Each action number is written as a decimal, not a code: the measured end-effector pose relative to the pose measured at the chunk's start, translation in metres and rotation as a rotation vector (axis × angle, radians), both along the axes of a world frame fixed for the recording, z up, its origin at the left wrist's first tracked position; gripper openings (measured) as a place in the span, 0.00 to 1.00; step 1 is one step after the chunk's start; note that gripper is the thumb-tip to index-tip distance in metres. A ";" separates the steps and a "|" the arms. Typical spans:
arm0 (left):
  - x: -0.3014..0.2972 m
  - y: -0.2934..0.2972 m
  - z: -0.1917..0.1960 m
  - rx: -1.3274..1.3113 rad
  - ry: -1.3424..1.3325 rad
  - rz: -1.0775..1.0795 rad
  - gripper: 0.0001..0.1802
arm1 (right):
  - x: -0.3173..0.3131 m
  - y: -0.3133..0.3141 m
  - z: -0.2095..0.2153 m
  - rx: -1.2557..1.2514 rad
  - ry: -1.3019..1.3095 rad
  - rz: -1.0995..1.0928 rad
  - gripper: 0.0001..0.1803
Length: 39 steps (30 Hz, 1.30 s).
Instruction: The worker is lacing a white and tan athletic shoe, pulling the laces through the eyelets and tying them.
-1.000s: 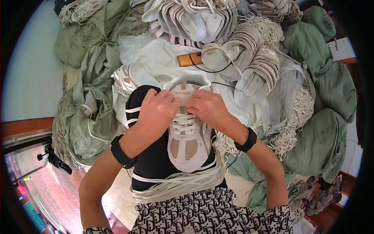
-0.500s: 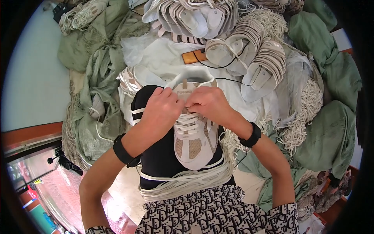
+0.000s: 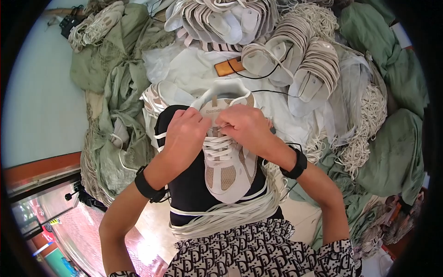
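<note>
Beige mesh sneaker, toe toward the wearer

The sneaker (image 3: pixel 224 179) lies on black fabric (image 3: pixel 184 189), white laces (image 3: pixel 218 150) crossing its front. Left hand (image 3: pixel 187 131) and right hand (image 3: pixel 244 125) flank the tongue (image 3: pixel 213 111) — each grip's fingertips drawn together, what they pinch hidden.

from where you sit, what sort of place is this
Probably a small shoe workshop or home work corner: stacked pale shoe parts, a heap of cream lace-like cords, and a beige sneaker with white lacing up its front.
</note>
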State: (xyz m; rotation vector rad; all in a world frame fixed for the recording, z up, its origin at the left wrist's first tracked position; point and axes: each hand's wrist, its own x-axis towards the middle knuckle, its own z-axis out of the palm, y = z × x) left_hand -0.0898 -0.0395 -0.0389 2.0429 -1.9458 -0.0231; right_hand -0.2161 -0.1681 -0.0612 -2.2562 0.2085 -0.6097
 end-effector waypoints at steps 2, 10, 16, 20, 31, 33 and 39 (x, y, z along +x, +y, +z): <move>-0.004 -0.001 0.003 -0.020 -0.057 0.009 0.06 | 0.000 0.002 0.003 -0.070 0.004 -0.015 0.09; -0.002 0.001 -0.002 -0.098 -0.101 0.038 0.08 | 0.005 0.005 -0.001 -0.066 0.037 0.018 0.09; -0.014 -0.001 0.001 -0.020 -0.133 0.055 0.08 | 0.001 0.007 0.001 -0.062 0.034 -0.031 0.10; -0.015 -0.001 -0.004 -0.106 -0.175 0.072 0.06 | -0.002 0.007 0.007 0.059 0.076 -0.016 0.09; -0.018 -0.003 -0.003 -0.175 -0.167 0.089 0.06 | 0.001 0.007 0.001 -0.132 0.061 -0.055 0.10; -0.019 -0.002 -0.004 -0.143 -0.146 0.103 0.06 | 0.004 0.005 0.001 -0.104 0.125 -0.047 0.13; -0.005 -0.006 0.000 -0.061 -0.133 -0.002 0.07 | 0.007 -0.003 -0.002 0.160 0.135 0.014 0.13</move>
